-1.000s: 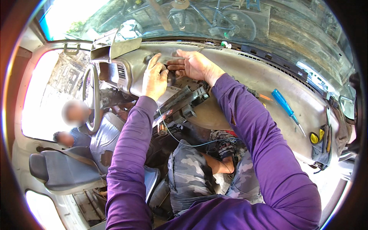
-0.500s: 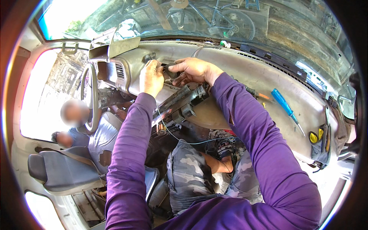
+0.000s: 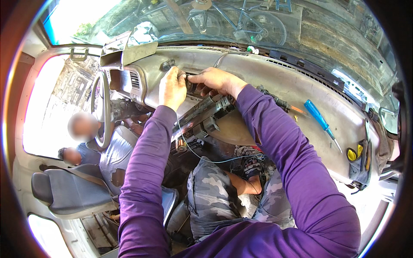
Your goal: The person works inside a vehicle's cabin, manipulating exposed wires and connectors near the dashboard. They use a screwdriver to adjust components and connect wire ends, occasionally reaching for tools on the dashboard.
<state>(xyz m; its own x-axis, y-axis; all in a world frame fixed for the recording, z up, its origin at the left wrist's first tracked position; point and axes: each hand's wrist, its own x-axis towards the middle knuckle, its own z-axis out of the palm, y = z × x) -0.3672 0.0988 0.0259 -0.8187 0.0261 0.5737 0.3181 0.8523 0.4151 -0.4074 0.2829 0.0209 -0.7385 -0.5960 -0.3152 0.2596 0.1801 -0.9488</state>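
Over an opening in the grey-beige dashboard (image 3: 245, 77), my hands are close together at one small dark piece, too hidden to name. My left hand (image 3: 173, 88) is closed, fingertips pinched at that piece. My right hand (image 3: 218, 81) comes from the other side, thumb pressed toward the same spot and the other fingers curled below. Just beneath them a long black plastic and metal assembly (image 3: 198, 114) slants across the dashboard's middle. A thin pale wire (image 3: 188, 145) runs from near my left wrist down toward my legs.
A blue-handled screwdriver (image 3: 317, 116) and a tool pouch (image 3: 359, 159) lie on the right of the dashboard. Left are the steering wheel (image 3: 103, 107), an open metal box (image 3: 129, 56) and two people. A dark connector with wiring (image 3: 275, 101) lies beside my right forearm.
My right hand has shifted slightly, its lower fingers drawing in beneath the thumb. My left fingertips have moved a little. Both hands stay at the same dashboard opening.
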